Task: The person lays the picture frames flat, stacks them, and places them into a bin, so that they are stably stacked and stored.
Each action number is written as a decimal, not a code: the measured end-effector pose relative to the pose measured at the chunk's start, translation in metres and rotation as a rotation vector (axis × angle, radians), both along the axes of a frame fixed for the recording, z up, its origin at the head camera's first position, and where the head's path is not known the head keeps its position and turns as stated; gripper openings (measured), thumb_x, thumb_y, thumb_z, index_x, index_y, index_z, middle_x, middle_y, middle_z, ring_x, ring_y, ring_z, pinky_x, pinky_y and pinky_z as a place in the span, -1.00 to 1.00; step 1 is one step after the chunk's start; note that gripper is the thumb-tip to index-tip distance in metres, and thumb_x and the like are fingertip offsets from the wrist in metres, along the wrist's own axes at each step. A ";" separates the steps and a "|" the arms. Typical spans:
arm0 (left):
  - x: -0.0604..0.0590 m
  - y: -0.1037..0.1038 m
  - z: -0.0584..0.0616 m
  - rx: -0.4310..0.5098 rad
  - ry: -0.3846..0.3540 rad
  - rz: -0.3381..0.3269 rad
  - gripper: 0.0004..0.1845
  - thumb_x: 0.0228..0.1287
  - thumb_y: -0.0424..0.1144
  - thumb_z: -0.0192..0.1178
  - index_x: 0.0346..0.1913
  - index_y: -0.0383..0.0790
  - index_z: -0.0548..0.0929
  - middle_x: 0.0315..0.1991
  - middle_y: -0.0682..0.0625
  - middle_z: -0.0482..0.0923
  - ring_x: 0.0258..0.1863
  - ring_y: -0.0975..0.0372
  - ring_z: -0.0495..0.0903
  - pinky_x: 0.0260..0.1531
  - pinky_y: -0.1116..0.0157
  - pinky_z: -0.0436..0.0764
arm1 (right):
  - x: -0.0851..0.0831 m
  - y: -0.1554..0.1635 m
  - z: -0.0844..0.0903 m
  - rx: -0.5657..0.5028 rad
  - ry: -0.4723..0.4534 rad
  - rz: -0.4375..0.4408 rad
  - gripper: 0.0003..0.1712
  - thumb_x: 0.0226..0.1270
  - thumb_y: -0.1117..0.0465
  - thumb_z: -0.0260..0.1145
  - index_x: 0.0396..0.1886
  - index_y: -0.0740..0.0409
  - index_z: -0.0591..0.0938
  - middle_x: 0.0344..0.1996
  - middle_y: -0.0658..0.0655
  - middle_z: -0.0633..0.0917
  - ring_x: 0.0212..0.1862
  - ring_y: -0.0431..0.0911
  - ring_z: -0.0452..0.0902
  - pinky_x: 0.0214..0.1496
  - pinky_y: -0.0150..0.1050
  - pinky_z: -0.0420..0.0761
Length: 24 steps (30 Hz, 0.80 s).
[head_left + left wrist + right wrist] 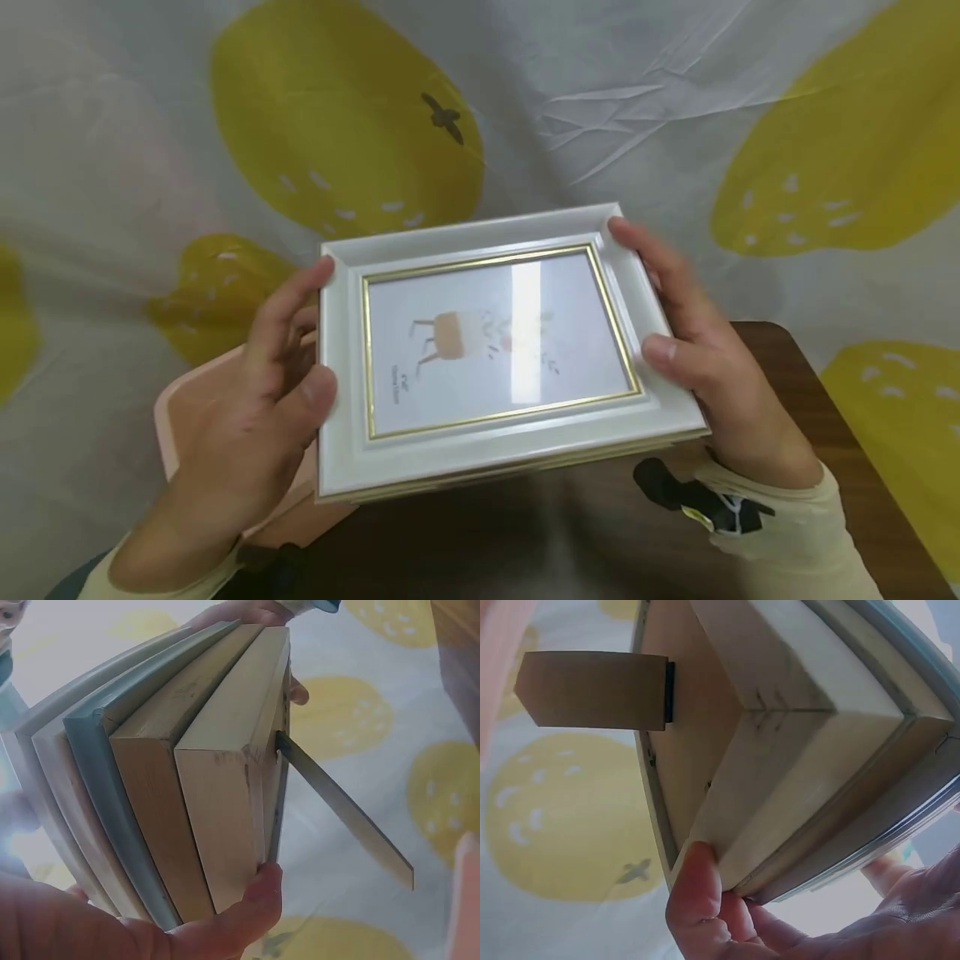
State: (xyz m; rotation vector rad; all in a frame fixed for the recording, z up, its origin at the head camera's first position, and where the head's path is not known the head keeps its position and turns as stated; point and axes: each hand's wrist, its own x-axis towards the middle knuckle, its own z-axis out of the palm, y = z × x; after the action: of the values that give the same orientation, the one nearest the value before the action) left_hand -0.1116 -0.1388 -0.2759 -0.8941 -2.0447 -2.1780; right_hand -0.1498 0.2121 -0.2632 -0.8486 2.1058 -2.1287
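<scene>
I hold a white picture frame with a thin gold inner border, face up and level, above the table. Behind its glass is a small drawing of a stool and a plant. My left hand grips its left edge, thumb on top. My right hand grips the right edge the same way. In the left wrist view the frame's wooden side shows, with fingers curled under it. The frame's back fills the right wrist view, its cardboard stand flap swung out and a finger on the edge.
A pink tray lies under my left hand. A dark wooden tabletop lies below the frame on the right. A white cloth with yellow fruit prints covers the surface behind. The stand flap hangs below the frame.
</scene>
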 end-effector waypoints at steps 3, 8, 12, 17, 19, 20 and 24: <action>-0.002 -0.011 0.005 0.100 0.074 -0.053 -0.28 0.70 -0.34 -0.10 0.73 0.01 -0.12 0.45 -0.32 0.16 0.28 0.01 0.50 -0.01 0.21 0.76 | -0.002 -0.010 0.015 -0.061 0.017 0.055 -0.07 0.36 0.29 -0.03 0.73 -0.24 0.09 0.47 0.35 0.22 0.23 0.28 0.44 0.13 -0.13 0.73; -0.009 -0.036 0.010 0.222 0.121 -0.133 -0.30 0.71 -0.35 -0.17 0.73 -0.02 -0.16 0.50 -0.34 0.07 0.29 -0.04 0.49 0.03 0.19 0.75 | -0.017 -0.034 0.027 -0.108 0.045 0.088 -0.06 0.29 0.32 0.02 0.68 -0.28 0.20 0.44 0.33 0.28 0.23 0.25 0.41 0.10 -0.14 0.71; -0.014 -0.056 0.009 0.209 0.064 -0.095 -0.32 0.72 -0.35 -0.22 0.73 0.07 -0.13 0.47 -0.30 0.10 0.19 -0.04 0.62 -0.12 0.13 0.81 | -0.038 -0.054 0.025 -0.109 0.049 0.120 -0.08 0.29 0.34 0.02 0.66 -0.26 0.23 0.36 0.31 0.34 0.21 0.17 0.41 0.09 -0.18 0.66; -0.022 -0.072 0.008 0.141 -0.032 0.048 -0.35 0.73 -0.33 -0.25 0.71 0.18 -0.03 0.32 -0.25 0.33 -0.07 0.03 0.78 -0.31 0.13 0.83 | -0.065 -0.078 0.017 -0.114 -0.023 0.194 -0.13 0.39 0.31 0.01 0.70 -0.15 0.15 0.34 0.31 0.34 0.16 0.11 0.49 0.05 -0.23 0.67; -0.026 -0.078 0.007 0.137 -0.068 0.081 -0.36 0.74 -0.33 -0.25 0.71 0.20 -0.01 0.19 -0.20 0.45 -0.19 0.07 0.81 -0.37 0.17 0.81 | -0.074 -0.088 0.014 -0.108 -0.079 0.220 -0.15 0.43 0.29 0.01 0.71 -0.16 0.13 0.35 0.29 0.32 0.10 0.09 0.53 -0.02 -0.23 0.69; -0.028 -0.082 0.005 0.138 -0.088 0.099 -0.36 0.74 -0.32 -0.25 0.71 0.21 0.00 0.15 -0.18 0.50 -0.24 0.08 0.81 -0.39 0.18 0.80 | -0.079 -0.094 0.012 -0.098 -0.093 0.223 -0.15 0.43 0.27 0.00 0.71 -0.16 0.12 0.34 0.30 0.34 0.03 0.08 0.58 -0.07 -0.23 0.71; -0.034 -0.097 -0.003 0.130 -0.138 0.150 -0.37 0.75 -0.29 -0.23 0.70 0.21 -0.06 0.20 -0.13 0.48 -0.26 0.11 0.79 -0.41 0.21 0.77 | -0.100 -0.119 0.000 -0.103 -0.142 0.240 -0.15 0.41 0.21 0.04 0.71 -0.18 0.17 0.33 0.29 0.38 -0.14 0.02 0.63 -0.18 -0.25 0.71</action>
State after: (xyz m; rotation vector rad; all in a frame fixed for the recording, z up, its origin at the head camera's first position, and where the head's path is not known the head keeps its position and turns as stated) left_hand -0.1455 -0.2361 -0.2791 -0.5734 -1.9274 -2.3160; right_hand -0.2494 0.0934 -0.2636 -0.8804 1.7441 -2.1169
